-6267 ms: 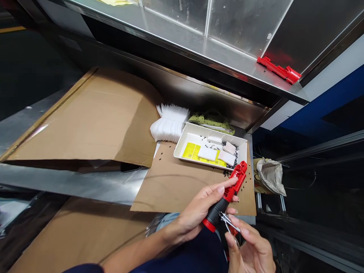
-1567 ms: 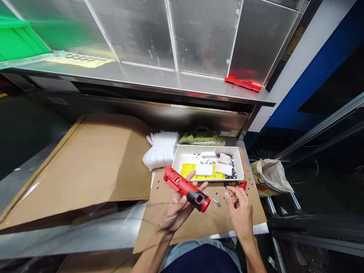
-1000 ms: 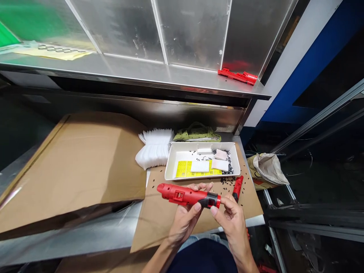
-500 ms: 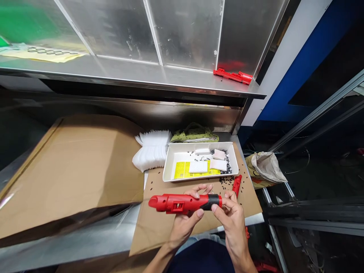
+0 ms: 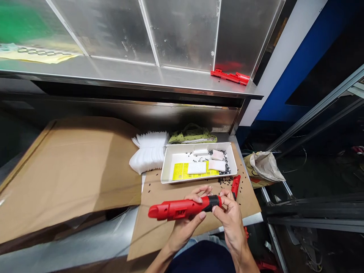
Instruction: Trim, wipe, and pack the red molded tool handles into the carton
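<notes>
The left hand (image 5: 185,224) curls around the red tool (image 5: 178,208) from below, fingers over its top and thumb under. The right hand (image 5: 231,217) pinches the tool's black end with its fingertips. The tool lies level above the cardboard sheet (image 5: 155,237) on the tabletop, just before the white tray (image 5: 166,171).

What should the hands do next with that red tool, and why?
Probably the right hand should reach for the small red piece on the cardboard: it lies just past the black end of the red tool, which the left hand holds.
</notes>
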Demonstrator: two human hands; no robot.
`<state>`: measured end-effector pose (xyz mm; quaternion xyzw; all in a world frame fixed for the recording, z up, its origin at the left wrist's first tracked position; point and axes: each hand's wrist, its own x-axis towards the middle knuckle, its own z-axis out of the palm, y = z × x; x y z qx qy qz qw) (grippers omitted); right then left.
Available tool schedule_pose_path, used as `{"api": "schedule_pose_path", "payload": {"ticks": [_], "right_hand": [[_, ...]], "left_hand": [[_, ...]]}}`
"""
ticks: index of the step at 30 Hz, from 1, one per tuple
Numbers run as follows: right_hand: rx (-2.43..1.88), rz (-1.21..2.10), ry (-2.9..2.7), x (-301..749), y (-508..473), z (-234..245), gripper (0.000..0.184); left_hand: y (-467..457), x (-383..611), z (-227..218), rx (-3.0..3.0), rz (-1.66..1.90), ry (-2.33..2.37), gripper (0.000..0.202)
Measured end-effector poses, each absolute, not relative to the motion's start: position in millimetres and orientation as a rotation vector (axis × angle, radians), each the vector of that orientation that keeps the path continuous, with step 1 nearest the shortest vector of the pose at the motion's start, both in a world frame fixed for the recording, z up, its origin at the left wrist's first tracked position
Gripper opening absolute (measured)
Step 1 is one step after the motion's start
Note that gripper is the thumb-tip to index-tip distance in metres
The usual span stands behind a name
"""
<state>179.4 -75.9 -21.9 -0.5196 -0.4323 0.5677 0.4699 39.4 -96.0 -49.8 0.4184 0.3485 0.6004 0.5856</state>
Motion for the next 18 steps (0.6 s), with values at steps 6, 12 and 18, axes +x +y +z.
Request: {"api": "schedule_pose_path", "payload": {"ticks": [6, 12, 18], "right_hand": [[-1.405, 1.293, -1.181, 181, -78, -11, 0.018], [-1.323, 1.285, -1.179, 207, -88, -5, 0.02], [-1.37, 1.095, -1.294, 220, -77, -23, 0.04]], "left_hand": [[-91, 46, -55, 0.806, 1.422, 0.753, 0.025], [-82, 38, -58, 0.323, 1.413, 0.535, 0.03], [-81, 32, -53, 0.298, 1.42, 0.68, 0.046]]}}
